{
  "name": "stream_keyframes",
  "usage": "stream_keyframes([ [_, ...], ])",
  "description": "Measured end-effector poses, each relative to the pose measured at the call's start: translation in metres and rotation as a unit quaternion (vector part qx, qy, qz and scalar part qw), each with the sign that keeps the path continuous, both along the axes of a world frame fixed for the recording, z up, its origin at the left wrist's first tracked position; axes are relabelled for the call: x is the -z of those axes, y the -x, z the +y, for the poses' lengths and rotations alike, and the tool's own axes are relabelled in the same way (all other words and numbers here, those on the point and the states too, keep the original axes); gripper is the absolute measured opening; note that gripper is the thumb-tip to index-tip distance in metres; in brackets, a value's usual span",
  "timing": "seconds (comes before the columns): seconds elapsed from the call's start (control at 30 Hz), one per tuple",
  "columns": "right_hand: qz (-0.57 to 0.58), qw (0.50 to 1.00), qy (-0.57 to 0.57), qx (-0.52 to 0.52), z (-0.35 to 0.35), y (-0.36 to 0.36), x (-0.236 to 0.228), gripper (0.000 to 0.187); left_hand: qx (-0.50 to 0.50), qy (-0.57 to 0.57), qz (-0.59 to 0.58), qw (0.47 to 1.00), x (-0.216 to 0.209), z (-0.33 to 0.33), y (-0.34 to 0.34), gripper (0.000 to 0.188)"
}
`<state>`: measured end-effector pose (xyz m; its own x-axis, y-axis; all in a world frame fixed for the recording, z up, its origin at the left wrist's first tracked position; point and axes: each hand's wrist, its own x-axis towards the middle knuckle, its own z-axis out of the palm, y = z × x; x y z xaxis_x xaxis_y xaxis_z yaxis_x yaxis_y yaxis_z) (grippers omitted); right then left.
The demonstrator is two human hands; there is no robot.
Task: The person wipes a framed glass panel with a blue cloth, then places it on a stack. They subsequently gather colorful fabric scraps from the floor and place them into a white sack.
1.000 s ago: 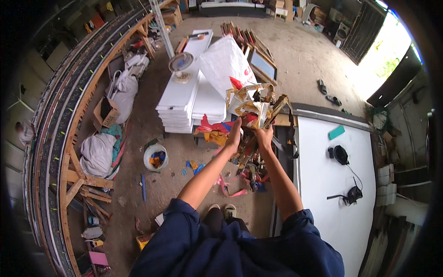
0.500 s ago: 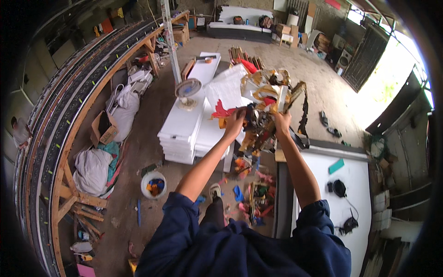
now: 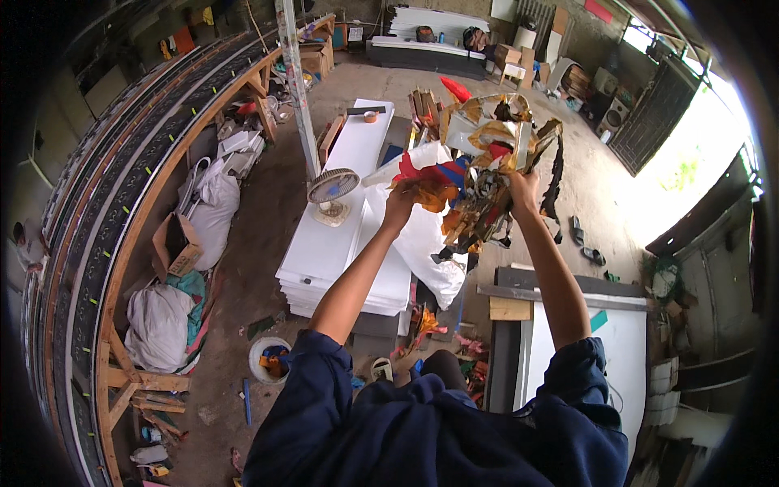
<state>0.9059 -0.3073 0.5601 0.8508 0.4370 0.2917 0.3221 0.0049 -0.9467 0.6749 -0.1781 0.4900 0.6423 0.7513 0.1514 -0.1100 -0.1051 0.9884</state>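
In front of me I hold up a large bundle of crumpled scraps (image 3: 487, 195), gold, brown, silver and white, with torn, curling edges. My left hand (image 3: 398, 204) is closed on the bundle's left side, by red and blue pieces (image 3: 430, 174). My right hand (image 3: 523, 193) grips its right side, where a dark ragged strip (image 3: 557, 191) hangs down. The scraps hide most of the fingertips. Below and behind the bundle, a white plastic sack or sheet (image 3: 442, 272) drapes over a stack of white panels (image 3: 324, 268).
A small fan (image 3: 331, 209) stands on the panels beside a metal post (image 3: 297, 89). On the left are a bucket with scraps (image 3: 268, 357), white sacks (image 3: 158, 325) and a long curved wooden rack (image 3: 122, 243). A white-topped table (image 3: 625, 357) lies at my right. Scraps litter the floor.
Both hands have risen slightly and shifted right with the bundle. The white plastic now hangs lower, beneath the scraps. I have stepped forward a little.
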Motion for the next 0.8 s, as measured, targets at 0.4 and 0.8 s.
stream_keyframes([
  [0.4,-0.09,0.99,0.003,-0.11,0.197,-0.099,-0.103,0.023,-0.137,0.013,-0.076,0.988,-0.011,0.121,-0.082,0.027],
  [0.8,-0.123,0.962,0.1,-0.223,0.341,-0.116,0.058,0.042,-0.168,-0.252,0.306,0.903,0.169,0.166,-0.132,0.044],
])
